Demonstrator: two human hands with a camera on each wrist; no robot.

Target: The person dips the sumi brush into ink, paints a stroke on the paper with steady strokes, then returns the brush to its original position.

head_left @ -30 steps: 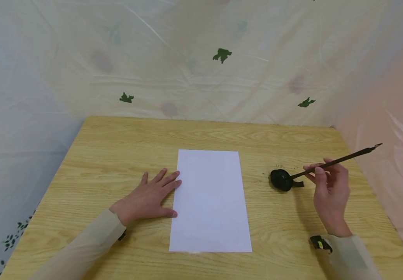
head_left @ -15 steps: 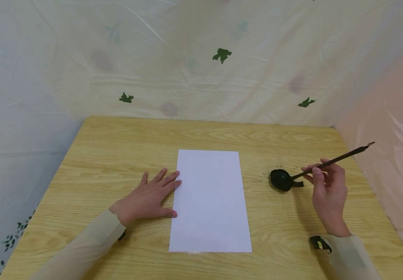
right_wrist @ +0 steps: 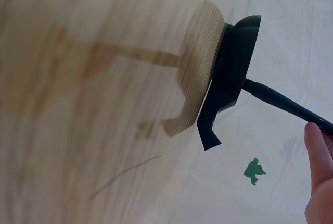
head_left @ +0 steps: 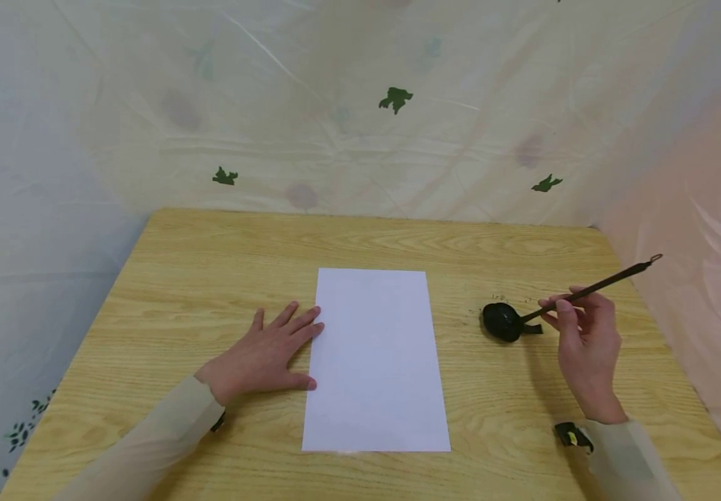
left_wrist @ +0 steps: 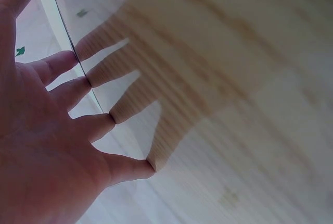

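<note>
My left hand [head_left: 260, 358] lies palm down with fingers spread. Its fingertips and thumb press the left edge of a blank white sheet of paper [head_left: 376, 362]. In the left wrist view the hand [left_wrist: 57, 125] shows straight fingers touching the surface. My right hand [head_left: 589, 355] pinches a dark writing brush [head_left: 614, 277], which slants up to the right with a hanging loop at its top end. The brush's lower end sits inside a small black ink dish [head_left: 501, 322]; its bristles are hidden there. From the right wrist, the dish [right_wrist: 231, 60] shows a curved handle.
Small dark specks mark the wooden table [head_left: 223, 250] just behind the dish. A pale curtain [head_left: 335, 125] with green leaf-like shapes hangs behind the table and along both sides. A black strap [head_left: 572, 436] shows at my right wrist.
The top end of the brush has swung to the left, and my right hand has shifted slightly left with it. My left hand, the paper and the dish have stayed put.
</note>
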